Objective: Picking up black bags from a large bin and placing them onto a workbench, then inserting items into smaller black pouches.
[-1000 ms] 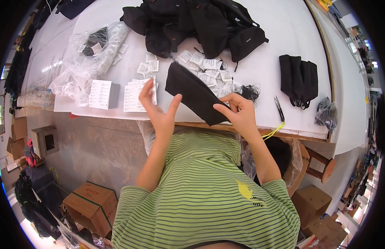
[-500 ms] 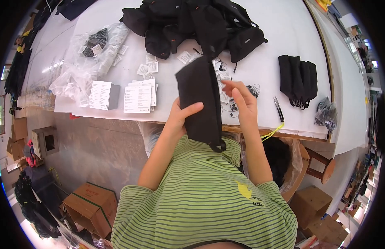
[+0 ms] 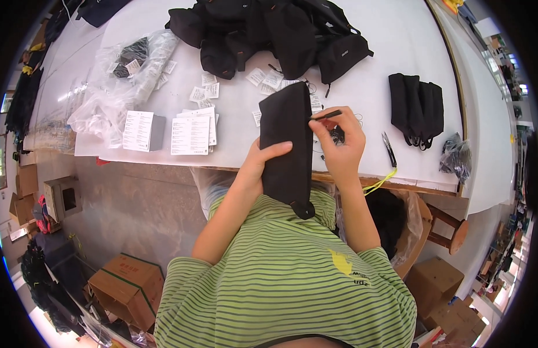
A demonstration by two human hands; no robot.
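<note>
A flat black zippered pouch [image 3: 285, 145] stands on end before me, over the table's near edge. My left hand [image 3: 263, 165] is closed on its left side, the thumb lying across the front face. At the pouch's right edge, my right hand [image 3: 343, 136] pinches a thin black pull tab [image 3: 328, 115] between thumb and fingers. Whether the tab is joined to the pouch's zipper I cannot tell. A small loop [image 3: 304, 210] sticks out at the pouch's lower end. Behind the right hand, small dark cords are partly hidden.
Black pouches [image 3: 257, 35] lie heaped at the back, with several more in a row [image 3: 417, 110] at right. Snips [image 3: 389, 149] with a yellow cord lie near a plastic bag [image 3: 455, 156]. Printed card stacks [image 3: 190, 134], loose labels and clear plastic wrap [image 3: 100, 124] are at left.
The pouch has shifted slightly to the right in my left hand. My right hand, its fingers apart before, now pinches the black pull tab beside the pouch's edge.
</note>
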